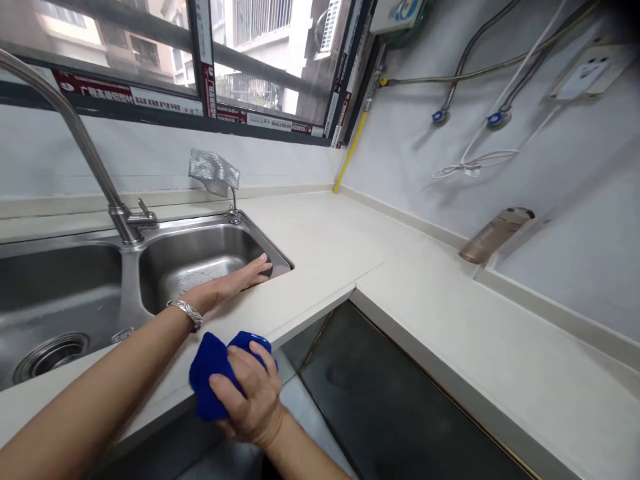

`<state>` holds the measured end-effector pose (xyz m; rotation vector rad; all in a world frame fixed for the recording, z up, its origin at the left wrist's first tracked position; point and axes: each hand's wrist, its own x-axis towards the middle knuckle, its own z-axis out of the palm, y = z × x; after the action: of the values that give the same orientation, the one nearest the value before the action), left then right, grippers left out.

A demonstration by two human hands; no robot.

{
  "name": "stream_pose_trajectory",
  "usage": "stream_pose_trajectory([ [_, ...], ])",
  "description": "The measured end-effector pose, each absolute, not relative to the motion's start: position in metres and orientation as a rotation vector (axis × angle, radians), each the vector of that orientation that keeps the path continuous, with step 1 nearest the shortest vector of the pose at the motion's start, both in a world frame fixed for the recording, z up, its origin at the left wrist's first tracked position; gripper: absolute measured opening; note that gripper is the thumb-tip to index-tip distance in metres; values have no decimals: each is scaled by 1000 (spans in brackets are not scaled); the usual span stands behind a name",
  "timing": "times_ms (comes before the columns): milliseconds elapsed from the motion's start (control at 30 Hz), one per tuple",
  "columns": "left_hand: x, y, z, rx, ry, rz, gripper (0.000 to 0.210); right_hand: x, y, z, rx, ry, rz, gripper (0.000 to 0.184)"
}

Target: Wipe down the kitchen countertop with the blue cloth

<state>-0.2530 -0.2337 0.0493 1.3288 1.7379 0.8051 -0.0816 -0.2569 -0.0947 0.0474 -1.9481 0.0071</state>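
My right hand (253,393) grips a folded blue cloth (211,373), held just above the front edge of the counter. My left hand (233,280) is stretched flat, fingers extended, over the front rim of the steel double-bowl sink (131,273), near its right corner. A silver bracelet (186,313) circles that wrist. Beneath both arms runs the white countertop (310,233). The palm of my left hand is hidden, so I cannot tell how firmly it rests on the surface.
A steel faucet (85,133) arches over the sink, with a plastic-wrapped small tap (215,172) behind the right bowl. A brown bottle (496,235) leans by the right wall. Hoses, valves (495,120) and a yellow pipe (350,152) line the wall. Dark panels (400,393) lie below the counter.
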Motion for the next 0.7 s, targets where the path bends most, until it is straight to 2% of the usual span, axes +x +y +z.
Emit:
stream_pose_trajectory([
  [133,-267,-275,49,1332,1935,789,78,-74,-209,-66,276,-1970,-41,48],
  [200,-267,-299,47,1402,1984,807,73,-67,-178,-62,241,-1976,-65,53],
  [333,-262,-335,41,1417,2013,876,62,-43,-114,-68,19,-1955,-102,47],
  [500,-253,-341,35,1439,2065,801,67,-9,-46,-50,-463,-2135,-64,45],
  [700,-252,-339,34,1423,1959,864,60,-34,-25,0,-1231,-2333,69,43],
])
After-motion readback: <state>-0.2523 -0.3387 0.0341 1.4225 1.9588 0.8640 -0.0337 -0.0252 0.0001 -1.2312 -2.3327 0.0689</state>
